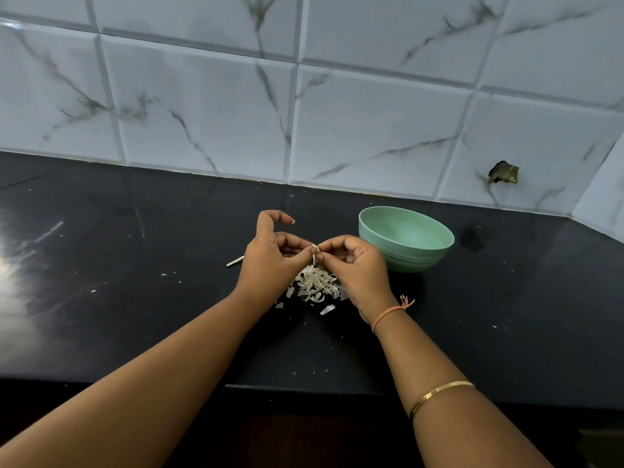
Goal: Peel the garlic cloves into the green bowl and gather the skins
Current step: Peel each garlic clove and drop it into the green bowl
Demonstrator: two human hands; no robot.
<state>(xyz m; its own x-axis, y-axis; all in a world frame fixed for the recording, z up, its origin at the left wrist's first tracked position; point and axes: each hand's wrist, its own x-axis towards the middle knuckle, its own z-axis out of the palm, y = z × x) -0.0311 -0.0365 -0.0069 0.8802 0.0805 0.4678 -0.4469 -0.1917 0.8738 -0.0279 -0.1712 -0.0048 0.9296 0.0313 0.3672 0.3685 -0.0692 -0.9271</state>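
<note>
The left hand point(270, 256) and right hand point(358, 266) are both pinching one garlic clove point(315, 248) between them — mostly hidden, its long axis unclear. Just below that grip, skins point(315, 286) are lying heaped on the black bench point(135, 298); right of it the green bowl point(410, 255) is standing upright, before marbled wall tiles point(202, 106).

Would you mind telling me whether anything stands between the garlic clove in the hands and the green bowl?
Nothing visible does apart from the right hand itself, which pinches the garlic clove together with the left hand. The green bowl sits uncovered just beyond that hand.
</note>
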